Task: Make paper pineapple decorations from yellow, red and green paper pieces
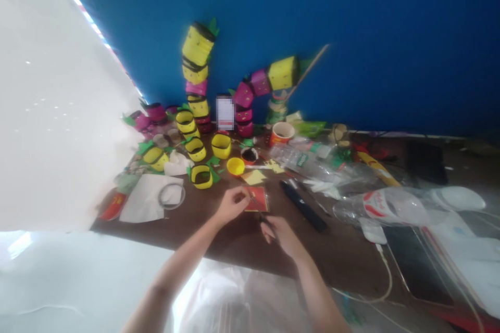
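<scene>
Near the table's front edge, my right hand is closed round the dark handles of a pair of scissors. Their blades point away from me, up towards a red card with a yellowish edge. My left hand is at the card's left side with its fingers pinched together. Whatever they grip is too small and blurred to name. Behind the hands are a small round yellow cup and a piece of pale yellow paper. Just left of these is a yellow cup with a dark rim.
Stacked yellow and magenta cups lean by the blue wall. On the right lie a black elongated case, clear plastic bottles, a phone and a white cable. A tape roll rests on white paper at left.
</scene>
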Demonstrator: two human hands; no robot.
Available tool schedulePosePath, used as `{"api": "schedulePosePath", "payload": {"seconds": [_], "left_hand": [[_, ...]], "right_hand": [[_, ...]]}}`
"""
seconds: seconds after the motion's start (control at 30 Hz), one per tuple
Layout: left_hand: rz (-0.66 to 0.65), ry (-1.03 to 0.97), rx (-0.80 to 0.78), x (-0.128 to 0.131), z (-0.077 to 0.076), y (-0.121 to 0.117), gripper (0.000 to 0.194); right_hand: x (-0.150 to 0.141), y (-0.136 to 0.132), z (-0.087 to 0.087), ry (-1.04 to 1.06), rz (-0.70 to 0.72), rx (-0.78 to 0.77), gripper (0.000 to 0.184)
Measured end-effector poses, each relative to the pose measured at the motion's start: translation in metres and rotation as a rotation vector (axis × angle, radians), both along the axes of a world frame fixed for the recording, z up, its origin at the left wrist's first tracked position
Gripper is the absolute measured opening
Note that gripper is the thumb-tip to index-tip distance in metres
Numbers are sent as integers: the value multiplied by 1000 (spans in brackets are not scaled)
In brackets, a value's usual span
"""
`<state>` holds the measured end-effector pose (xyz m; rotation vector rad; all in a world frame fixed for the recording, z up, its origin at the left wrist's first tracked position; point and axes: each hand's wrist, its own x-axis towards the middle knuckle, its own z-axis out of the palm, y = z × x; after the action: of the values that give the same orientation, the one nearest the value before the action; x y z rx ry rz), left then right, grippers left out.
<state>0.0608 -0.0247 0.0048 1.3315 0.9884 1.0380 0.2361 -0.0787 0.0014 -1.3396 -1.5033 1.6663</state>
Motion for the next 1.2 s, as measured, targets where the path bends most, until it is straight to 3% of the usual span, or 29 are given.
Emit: {"api": "schedulePosePath", "payload": {"seconds": [1.2], "left_hand": [[-10, 37, 13, 0, -2, -1, 10]], "right_hand": [[-1, 1, 3, 3, 9, 6, 45]]}}
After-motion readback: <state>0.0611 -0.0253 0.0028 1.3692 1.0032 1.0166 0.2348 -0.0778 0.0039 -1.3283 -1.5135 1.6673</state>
